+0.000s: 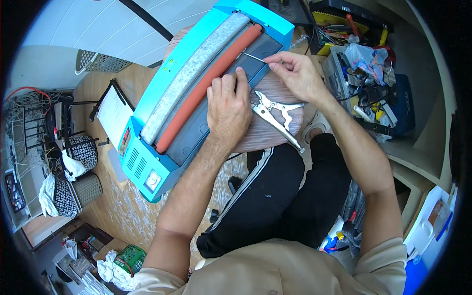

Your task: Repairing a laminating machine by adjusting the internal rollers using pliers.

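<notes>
Turquoise 2-roller machine: stiff casing, vulnerable rollers, best held at the end blocks

The turquoise 2-roller machine (172, 73) lies diagonally from the upper centre of the frame down to left of centre, resting at least partly on a wood-grain top (255, 139). The left hand (228, 105), at the centre, lies palm down over the machine's dark panel (195, 132), fingers extended and slightly parted, fingertips near the edge of the orange-red roller (209, 80). No object is seen in its grasp; pressure applied cannot be told. The right hand (300, 78), upper right of centre, pinches 1 slim metal rod (253, 57) between thumb and fingers. The rod's far end reaches toward the roller's upper stretch; whether it engages anything cannot be determined.

Handling assessment: the machine appears bulky and probably heavy. For lifting, support under both turquoise end blocks (147, 169), at upper centre and left of centre, is advised, with no load on the rollers. The orange-red roller looks matt, likely rubbery, and liable to nicks from metal. The mottled grey roller (194, 73) is of unconfirmed material; treat as easily marked. The rod is judged light, stiff and somewhat slippery; a pinch at its outer end, as seen, suits fine control.

Also noted: 1 pair of locking pliers (273, 122) on the wood-grain top, right of the left hand; presumably dense, best taken by the handles.
</notes>
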Tool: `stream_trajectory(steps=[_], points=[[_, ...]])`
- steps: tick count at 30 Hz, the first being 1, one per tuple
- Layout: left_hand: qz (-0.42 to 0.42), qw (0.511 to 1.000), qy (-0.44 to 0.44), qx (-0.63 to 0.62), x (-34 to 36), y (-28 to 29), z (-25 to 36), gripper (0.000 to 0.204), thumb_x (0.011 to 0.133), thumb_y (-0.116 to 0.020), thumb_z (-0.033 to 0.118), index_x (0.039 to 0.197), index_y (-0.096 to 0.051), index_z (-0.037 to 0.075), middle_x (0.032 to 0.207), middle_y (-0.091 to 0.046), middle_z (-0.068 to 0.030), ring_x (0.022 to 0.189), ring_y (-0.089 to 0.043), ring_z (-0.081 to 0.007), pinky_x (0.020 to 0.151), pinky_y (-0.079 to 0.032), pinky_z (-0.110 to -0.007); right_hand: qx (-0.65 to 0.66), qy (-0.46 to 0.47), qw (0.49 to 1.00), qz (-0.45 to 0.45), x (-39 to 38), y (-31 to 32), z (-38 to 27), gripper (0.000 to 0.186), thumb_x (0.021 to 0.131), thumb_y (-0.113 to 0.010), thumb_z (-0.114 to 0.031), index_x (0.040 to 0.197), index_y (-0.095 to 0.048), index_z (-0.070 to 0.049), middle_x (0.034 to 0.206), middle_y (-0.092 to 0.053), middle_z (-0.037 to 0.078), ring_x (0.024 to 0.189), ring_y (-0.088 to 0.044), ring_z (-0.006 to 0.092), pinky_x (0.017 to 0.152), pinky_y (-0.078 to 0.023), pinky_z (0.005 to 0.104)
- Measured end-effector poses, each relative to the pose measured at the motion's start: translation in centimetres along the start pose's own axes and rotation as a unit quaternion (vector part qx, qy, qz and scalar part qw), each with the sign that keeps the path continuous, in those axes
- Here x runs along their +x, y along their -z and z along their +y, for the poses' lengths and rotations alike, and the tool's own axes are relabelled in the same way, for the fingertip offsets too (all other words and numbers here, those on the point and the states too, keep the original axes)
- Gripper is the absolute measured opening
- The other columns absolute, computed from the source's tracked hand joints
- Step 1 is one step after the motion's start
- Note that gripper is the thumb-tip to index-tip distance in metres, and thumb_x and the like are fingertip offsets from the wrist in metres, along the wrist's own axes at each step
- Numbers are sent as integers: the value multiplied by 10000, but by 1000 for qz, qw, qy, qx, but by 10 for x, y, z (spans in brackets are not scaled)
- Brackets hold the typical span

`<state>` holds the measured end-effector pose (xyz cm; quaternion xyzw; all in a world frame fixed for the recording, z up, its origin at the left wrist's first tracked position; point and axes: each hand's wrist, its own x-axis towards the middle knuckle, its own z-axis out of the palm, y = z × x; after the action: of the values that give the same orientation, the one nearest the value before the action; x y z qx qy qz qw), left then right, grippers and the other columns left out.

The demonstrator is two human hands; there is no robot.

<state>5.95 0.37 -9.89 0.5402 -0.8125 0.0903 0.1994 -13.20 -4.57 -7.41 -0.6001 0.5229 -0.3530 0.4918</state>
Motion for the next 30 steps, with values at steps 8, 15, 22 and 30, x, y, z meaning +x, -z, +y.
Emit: stream_trajectory(steps=[8, 15, 22, 30], points=[[-16, 1000, 3, 9, 0, 3, -1, 408, 915, -634, 106, 1292, -574, -40, 1069, -513, -145, 898, -489, -256, 794, -447, -362, -292, 4, 953, -80, 26, 28, -77, 210, 888, -584, -61, 1017, -731, 13, 722, -673, 89, 557, -570, 145, 524, -465, 242], [-9, 1000, -10, 0, -1, 2, -2, 397, 903, -598, 79, 1270, -566, -69, 1048, -491, -154, 865, -458, -254, 778, -422, -365, -278, -102, 947, -128, 41, 30, -110, 188, 869, -583, -26, 989, -714, 35, 646, -611, 82, 461, -513, 118, 444, -400, 236], [7, 1000, -16, 1, 0, 2, -3, 408, 884, -599, 80, 1261, -568, -74, 1021, -491, -150, 860, -456, -253, 766, -415, -362, -299, -89, 943, -113, 47, 25, -103, 154, 868, -592, -32, 948, -707, 33, 635, -607, 86, 465, -528, 122, 406, -401, 259], [24, 999, -29, 18, -1, 1, -3, 400, 864, -605, 106, 1220, -594, -76, 971, -495, -133, 844, -457, -244, 741, -404, -357, -395, -80, 904, -145, 63, 22, -114, 150, 884, -609, -42, 980, -700, 30, 627, -598, 78, 445, -512, 105, 347, -305, 225]])
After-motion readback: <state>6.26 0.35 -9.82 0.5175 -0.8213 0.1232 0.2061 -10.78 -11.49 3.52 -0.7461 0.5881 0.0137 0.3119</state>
